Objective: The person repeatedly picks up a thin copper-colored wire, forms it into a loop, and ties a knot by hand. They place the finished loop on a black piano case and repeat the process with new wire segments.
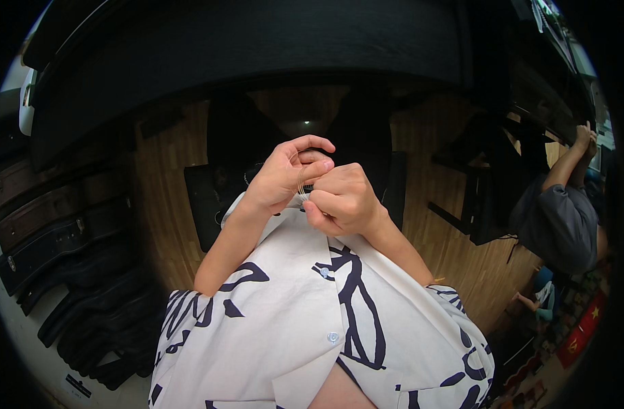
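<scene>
A coil of thin, shiny string (301, 180) is held up in front of my chest, its loops passing between my two hands. My left hand (282, 176) is closed on the coil, thumb and fingers bent toward each other, with the index finger curving over the top. Close against it, my right hand (346, 199) is curled into a fist at the other side of the loops. Its folded fingers hide the part of the string inside. The white shirt (291, 286) with dark line patterns lies right below both hands.
A long black surface (271, 44) spans the far side, above a wooden floor (169, 153). Several dark instrument cases (46, 252) line the left. At right, a person in a grey top (560, 225) sits near black furniture; another person (545, 300) is farther off.
</scene>
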